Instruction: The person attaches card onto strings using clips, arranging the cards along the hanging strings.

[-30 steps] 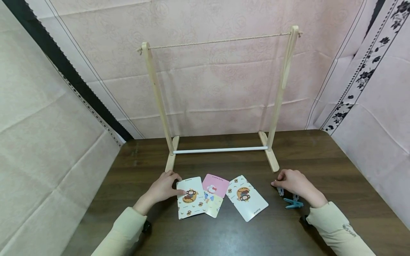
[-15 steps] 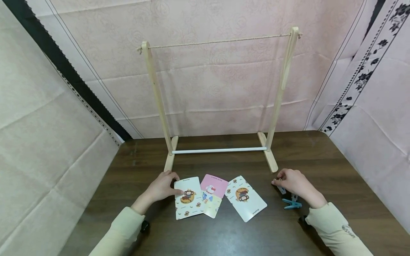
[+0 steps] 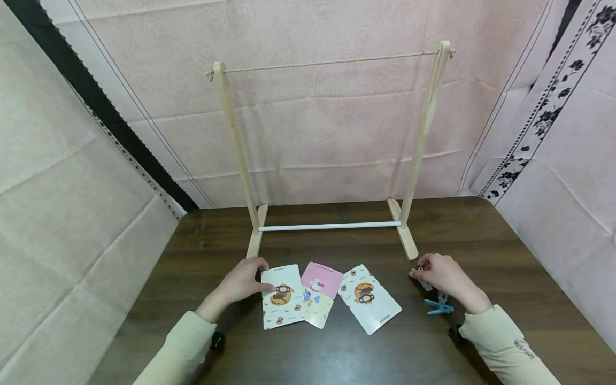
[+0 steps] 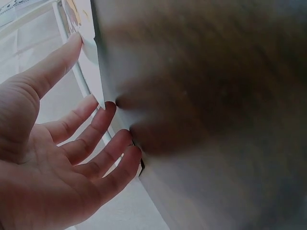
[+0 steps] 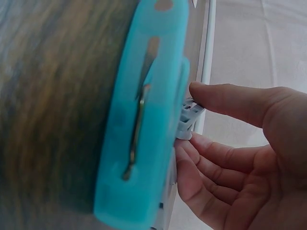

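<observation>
A white rectangular monkey card is lying on the table to the left, overlapping a pink-and-yellow card; a second white monkey card is lying slanted just beside the latter. The left hand is resting its thumb on the first card's face, fingers spreading around its upper left corner; whether they are pinching it, I cannot tell. The right hand is grasping a pale grey plastic clothespin between thumb and fingers, while a bright turquoise plastic clothespin is lying near that wrist. Beyond the cards, a pale wooden frame is standing upright, a thin cord stretching across its top and a white rod joining its feet on the dark brown wooden table.
</observation>
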{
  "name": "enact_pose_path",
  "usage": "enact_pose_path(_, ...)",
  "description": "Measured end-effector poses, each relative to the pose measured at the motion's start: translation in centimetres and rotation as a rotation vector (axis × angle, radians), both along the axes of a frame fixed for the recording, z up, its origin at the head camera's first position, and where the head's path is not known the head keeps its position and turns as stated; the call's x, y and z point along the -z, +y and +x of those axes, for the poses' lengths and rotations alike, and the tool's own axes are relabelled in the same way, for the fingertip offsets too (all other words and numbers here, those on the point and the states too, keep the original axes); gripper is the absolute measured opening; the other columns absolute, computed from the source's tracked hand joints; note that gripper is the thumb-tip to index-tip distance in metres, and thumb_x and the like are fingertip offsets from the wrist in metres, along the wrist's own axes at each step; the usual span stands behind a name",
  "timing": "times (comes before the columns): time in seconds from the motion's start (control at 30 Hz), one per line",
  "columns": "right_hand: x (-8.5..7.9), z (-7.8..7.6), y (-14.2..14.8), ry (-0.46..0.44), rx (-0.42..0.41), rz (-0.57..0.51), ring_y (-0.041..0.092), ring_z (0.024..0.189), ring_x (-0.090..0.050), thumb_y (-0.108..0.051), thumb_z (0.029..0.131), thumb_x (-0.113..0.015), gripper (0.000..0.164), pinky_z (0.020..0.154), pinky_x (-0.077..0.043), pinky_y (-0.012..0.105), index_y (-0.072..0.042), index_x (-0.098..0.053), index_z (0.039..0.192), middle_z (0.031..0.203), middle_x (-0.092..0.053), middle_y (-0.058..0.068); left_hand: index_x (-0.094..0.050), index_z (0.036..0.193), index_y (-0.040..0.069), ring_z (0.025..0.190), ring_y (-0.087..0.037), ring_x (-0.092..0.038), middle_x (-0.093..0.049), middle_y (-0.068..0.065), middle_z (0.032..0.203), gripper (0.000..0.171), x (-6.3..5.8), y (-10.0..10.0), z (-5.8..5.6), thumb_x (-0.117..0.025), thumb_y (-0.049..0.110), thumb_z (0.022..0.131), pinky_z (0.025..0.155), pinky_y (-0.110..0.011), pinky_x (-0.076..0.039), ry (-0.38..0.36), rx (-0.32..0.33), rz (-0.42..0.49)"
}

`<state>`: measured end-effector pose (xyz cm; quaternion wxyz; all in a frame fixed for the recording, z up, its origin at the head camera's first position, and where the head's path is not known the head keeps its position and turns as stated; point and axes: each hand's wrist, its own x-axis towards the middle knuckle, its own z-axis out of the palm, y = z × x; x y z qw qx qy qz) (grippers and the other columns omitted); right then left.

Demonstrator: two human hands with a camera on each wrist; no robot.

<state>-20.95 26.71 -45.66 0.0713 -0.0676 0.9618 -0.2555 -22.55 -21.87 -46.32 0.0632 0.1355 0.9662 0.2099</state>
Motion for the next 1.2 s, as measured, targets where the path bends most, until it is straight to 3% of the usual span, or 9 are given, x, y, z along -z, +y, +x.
enact_pose_path(0.3,-0.1,-0.1,0.0,-0.006,0.004,0.005,0.019,0.072,-0.059,-0.027,0.090,-0.075,0.037,0.061,-0.051,0.037,0.006,-0.069,0.105,0.092,-0.069,0.013,-0.065,0.107,0.007,0.089,-0.019,-0.057,-0.065,-0.005,0.102,0.044,-0.4,0.0,-0.1,-0.090,0.029,0.077,0.082,-0.041,-0.051,0.010,0.029,0.039)
enact_pose_path(0.7,0.0,0.0,0.2,0.008,-0.008,0.000,0.020,0.075,-0.060,-0.028,0.090,-0.074,0.040,0.064,-0.052,0.038,0.008,-0.070,0.106,0.092,-0.070,0.012,-0.064,0.109,0.006,0.084,-0.020,-0.054,-0.061,-0.005,0.097,0.044,-1.1,0.1,-0.1,-0.090,0.021,0.077,0.074,-0.037,-0.048,0.015,-0.004,0.115)
enact_pose_path(0.93,0.2,-0.1,0.2,0.033,-0.021,-0.008,0.018,0.071,-0.056,-0.027,0.090,-0.074,0.037,0.062,-0.049,0.035,0.007,-0.069,0.105,0.086,-0.066,0.007,-0.063,0.109,0.008,0.087,-0.022,-0.055,-0.062,-0.005,0.098,0.044,-1.2,0.0,-0.1,-0.090,0.022,0.077,0.075,-0.038,-0.048,0.019,0.002,0.141)
enact_pose_path(1.2,0.1,-0.2,0.3,0.017,-0.028,-0.025,0.019,0.074,-0.059,-0.027,0.091,-0.075,0.039,0.064,-0.052,0.036,0.008,-0.069,0.107,0.091,-0.069,0.011,-0.060,0.113,0.011,0.088,-0.020,-0.060,-0.067,-0.006,0.103,0.043,-1.3,-0.2,-0.1,-0.087,0.021,0.081,0.072,-0.036,-0.050,0.009,0.002,0.183)
